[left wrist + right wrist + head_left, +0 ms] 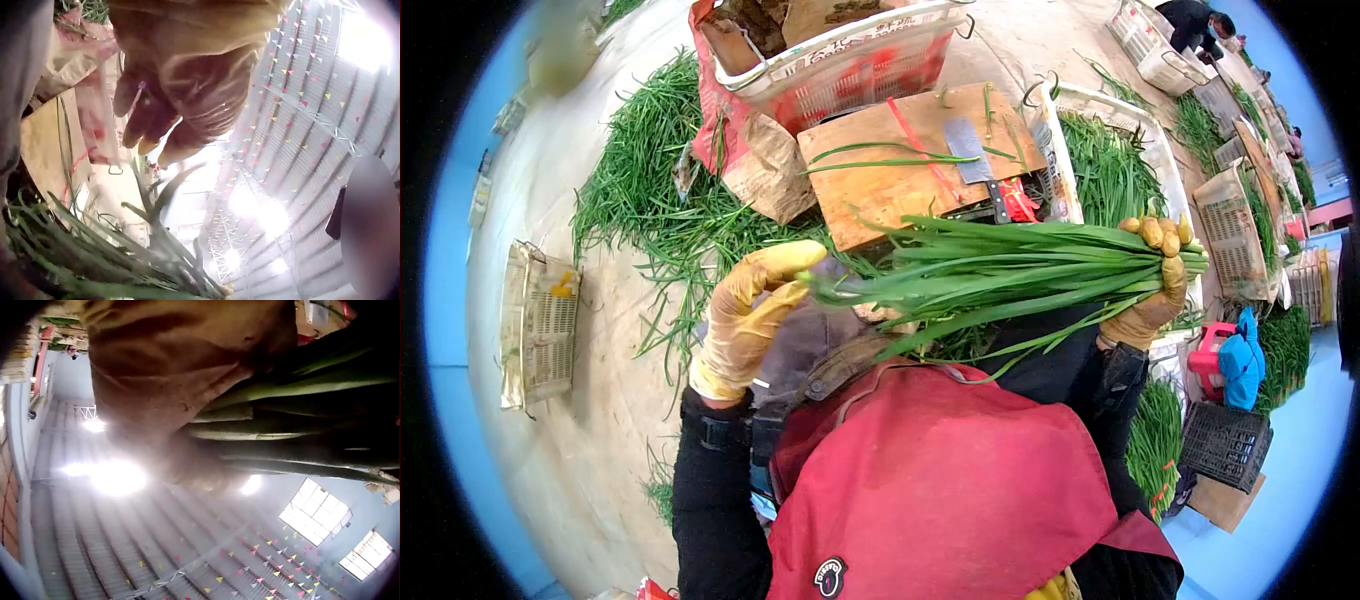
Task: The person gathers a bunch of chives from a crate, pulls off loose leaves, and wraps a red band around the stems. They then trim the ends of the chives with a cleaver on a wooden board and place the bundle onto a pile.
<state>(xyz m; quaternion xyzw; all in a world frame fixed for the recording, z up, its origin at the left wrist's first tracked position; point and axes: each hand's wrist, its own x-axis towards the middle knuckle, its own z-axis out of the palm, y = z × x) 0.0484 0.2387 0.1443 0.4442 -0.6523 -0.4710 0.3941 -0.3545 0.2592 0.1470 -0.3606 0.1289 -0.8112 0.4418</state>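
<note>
A bundle of long green stalks (1000, 265) lies sideways above the lap in the head view, its root end gripped by the gloved right hand (1152, 290). The left hand (755, 310), in a yellowish glove, is raised at the leaf tips, thumb and fingers apart, with a tip close to the fingertips; whether they touch is unclear. In the left wrist view, leaves (125, 262) spread below the left hand (194, 75). The right wrist view has the right hand (181, 381) wrapped round the pale stalk ends (250, 431).
Beyond the bundle, a cleaver (968, 150) lies on a wooden board (870, 190). A white crate (1170, 150) of greens stands at the right, a red-stained crate (860, 80) behind the board. Loose greens (640, 170) cover the floor at left, near another crate (540, 325).
</note>
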